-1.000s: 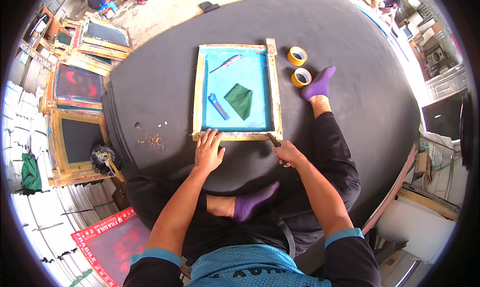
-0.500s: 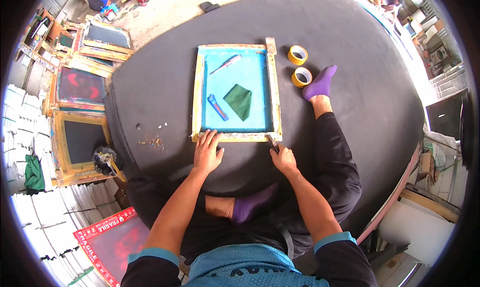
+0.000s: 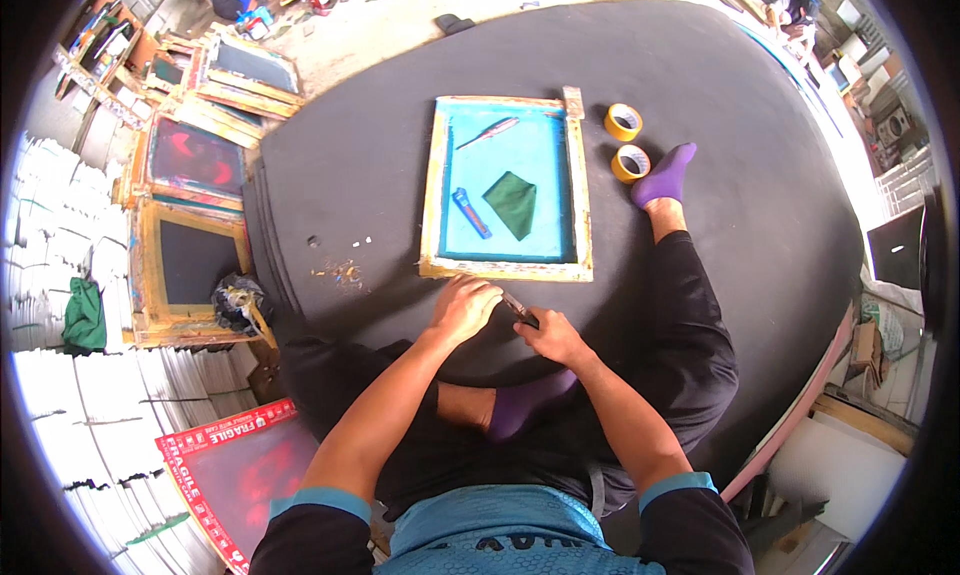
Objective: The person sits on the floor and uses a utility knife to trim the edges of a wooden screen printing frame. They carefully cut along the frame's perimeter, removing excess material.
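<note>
A wooden screen-printing frame (image 3: 508, 271) with light-blue mesh lies flat on the dark surface in front of me. On its mesh rest a screwdriver (image 3: 490, 132), a blue box cutter (image 3: 471, 214) and a folded green cloth (image 3: 512, 205). My right hand (image 3: 552, 337) grips a small dark-handled hand tool (image 3: 519, 311) whose metal end points up and left; its exact kind is unclear. My left hand (image 3: 467, 307), fingers drawn together, meets that metal end just below the frame's near edge. Whatever its fingertips pinch is too small to make out.
Two yellow tape rolls (image 3: 622, 123) lie right of the frame, by my purple-socked foot (image 3: 665, 178). Scraps (image 3: 340, 273) are scattered at the left. More screen frames (image 3: 195, 260) are stacked beyond the left edge. Other people sit farther off at the back.
Both hands have come away from the frame's near edge, drawing together in front of it. The tool's tip has left the frame's corner and now meets my left fingers.
</note>
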Demonstrator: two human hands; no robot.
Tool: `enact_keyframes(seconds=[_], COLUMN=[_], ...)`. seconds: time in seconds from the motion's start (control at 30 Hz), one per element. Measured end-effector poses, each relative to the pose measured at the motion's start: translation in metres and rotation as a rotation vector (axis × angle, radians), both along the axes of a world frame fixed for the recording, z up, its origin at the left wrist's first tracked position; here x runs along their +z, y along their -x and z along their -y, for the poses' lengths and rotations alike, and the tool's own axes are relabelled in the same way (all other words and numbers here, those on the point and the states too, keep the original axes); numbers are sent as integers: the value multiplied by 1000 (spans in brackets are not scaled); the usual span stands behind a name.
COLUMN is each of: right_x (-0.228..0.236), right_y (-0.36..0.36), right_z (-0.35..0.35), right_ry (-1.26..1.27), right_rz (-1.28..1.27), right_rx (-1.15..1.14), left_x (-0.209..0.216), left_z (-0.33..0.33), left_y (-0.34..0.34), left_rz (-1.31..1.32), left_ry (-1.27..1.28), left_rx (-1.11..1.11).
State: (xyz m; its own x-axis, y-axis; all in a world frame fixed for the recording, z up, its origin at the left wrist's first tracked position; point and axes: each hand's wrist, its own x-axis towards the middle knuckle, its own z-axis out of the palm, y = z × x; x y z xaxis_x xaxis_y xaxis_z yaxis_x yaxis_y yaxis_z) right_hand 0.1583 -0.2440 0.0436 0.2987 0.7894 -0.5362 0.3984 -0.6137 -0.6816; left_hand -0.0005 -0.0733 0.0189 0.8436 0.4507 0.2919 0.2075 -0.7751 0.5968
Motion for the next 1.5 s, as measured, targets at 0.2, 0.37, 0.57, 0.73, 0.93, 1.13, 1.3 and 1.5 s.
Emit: enact_keyframes(seconds=[0.2, 0.37, 0.57, 0.73, 0.93, 1.13, 1.3, 1.5], right_x=[1, -10, 0, -5, 19, 3, 23, 23], right_y=[10, -6, -52, -69, -77, -89, -82, -81], right_z=[-11, 4, 26, 27, 5, 2, -10, -12], right_ry=[76, 76, 152, 196, 333, 374, 433, 454], right_rz=[-333, -328, -40, 56, 59, -28, -13, 134], right_rx=[0, -179, -384, -334, -205, -241, -223, -187], left_x=[2, -12, 0, 6, -10, -5, -15, -32], left_z=[-13, -52, -98, -87, -68, -47, -31, -21], left_y=[29, 76, 115, 90, 51, 2, -13, -12], left_rz=[-60, -361, -583, -532, -178, -68, -123, -124], left_ry=[-10, 120, 308, 272, 53, -122, -129, -144], left_rx=[43, 507, 956, 978, 732, 559, 419, 389])
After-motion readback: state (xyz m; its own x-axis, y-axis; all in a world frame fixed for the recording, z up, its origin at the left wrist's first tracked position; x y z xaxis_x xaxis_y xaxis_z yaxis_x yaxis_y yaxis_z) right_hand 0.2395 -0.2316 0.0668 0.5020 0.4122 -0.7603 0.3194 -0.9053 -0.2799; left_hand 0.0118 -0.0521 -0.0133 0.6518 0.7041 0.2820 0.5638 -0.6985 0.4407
